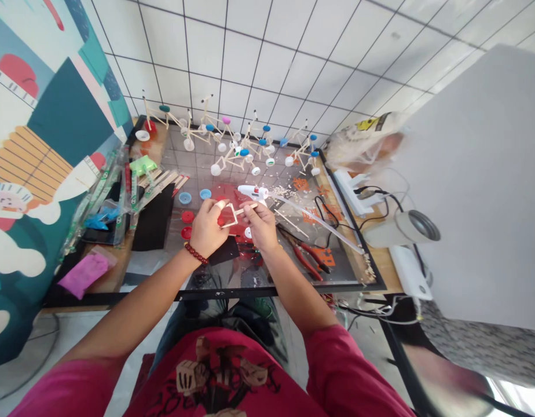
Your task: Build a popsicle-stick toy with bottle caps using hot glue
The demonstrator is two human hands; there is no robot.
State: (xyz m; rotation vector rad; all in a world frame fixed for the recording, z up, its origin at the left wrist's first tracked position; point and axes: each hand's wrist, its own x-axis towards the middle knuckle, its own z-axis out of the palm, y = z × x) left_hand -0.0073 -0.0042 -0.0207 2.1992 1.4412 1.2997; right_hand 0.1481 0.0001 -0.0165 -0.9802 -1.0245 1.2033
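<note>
Both hands hold a small wooden stick frame (235,214) above the glass tabletop. My left hand (209,227), with a beaded bracelet on the wrist, pinches its left side. My right hand (261,225) has its fingers closed on the stick at the right that joins the frame. Just behind them lies a white glue gun (253,192) with a clear glue stick (319,220) at its rear. Red bottle caps (187,216) and blue bottle caps (184,198) lie left of the hands. A white cap (249,233) sits beneath my right hand.
Several stick models with cap wheels (245,152) stand along the back. Red-handled pliers (308,262) and a black cable (328,211) lie at right. Wooden sticks (158,188), a black sheet (152,223) and a pink packet (85,272) are at left. A power strip (354,191) and lamp (406,227) stand at right.
</note>
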